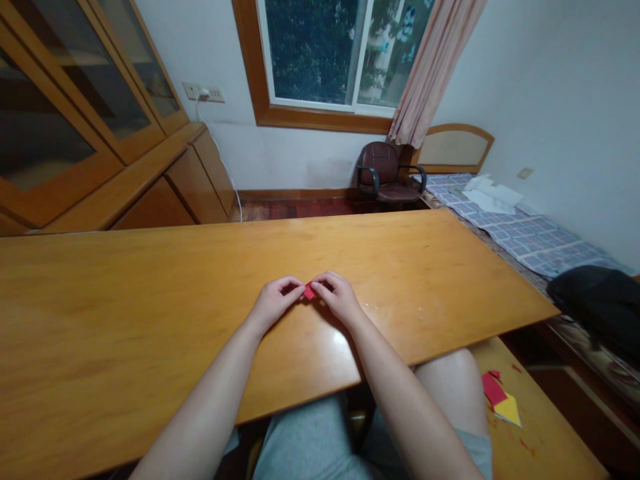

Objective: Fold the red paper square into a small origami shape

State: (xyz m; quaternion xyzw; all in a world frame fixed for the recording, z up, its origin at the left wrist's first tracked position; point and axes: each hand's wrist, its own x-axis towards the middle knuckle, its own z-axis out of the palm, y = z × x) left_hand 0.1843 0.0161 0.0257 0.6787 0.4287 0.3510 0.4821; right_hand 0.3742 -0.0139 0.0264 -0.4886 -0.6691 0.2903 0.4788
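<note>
A small piece of red paper (309,291) lies on the wooden table (150,300) between my two hands. My left hand (274,301) pinches its left edge with curled fingers. My right hand (339,295) pinches its right edge, fingers bent over it. Both hands rest on the tabletop, near the front edge, and most of the paper is hidden under the fingers.
Red and yellow paper pieces (500,399) lie on a lower wooden surface at the right, beside my knee. A brown office chair (385,172) stands under the window. A bed (525,233) with a black bag (600,300) runs along the right; wooden cabinets (100,133) stand at the left.
</note>
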